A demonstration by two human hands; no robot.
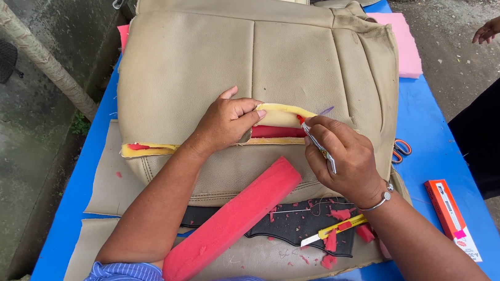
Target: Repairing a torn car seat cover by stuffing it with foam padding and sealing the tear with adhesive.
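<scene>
A beige seat cover (258, 61) lies spread over a blue table (441, 148), with a slit in its middle where yellow foam (283, 114) and a red layer (275, 132) show through. The left hand (227, 122) rests on the cover at the slit, fingers curled and closed on the upper lip of the opening, pinching the yellow foam edge and lifting it. The right hand (341, 153) sits just beside it, fingers drawn tight round a small metal tool (319, 144) whose tip points into the opening — what kind of tool it is cannot be told. A long red foam strip (232, 222) lies slantwise between the forearms, a yellow utility knife (333, 228) on a black mat (297, 223) near the right wrist. Scissors (400, 151) and an orange box (452, 219) lie on the table to the right — another person's hand (491, 28) shows at the far corner
</scene>
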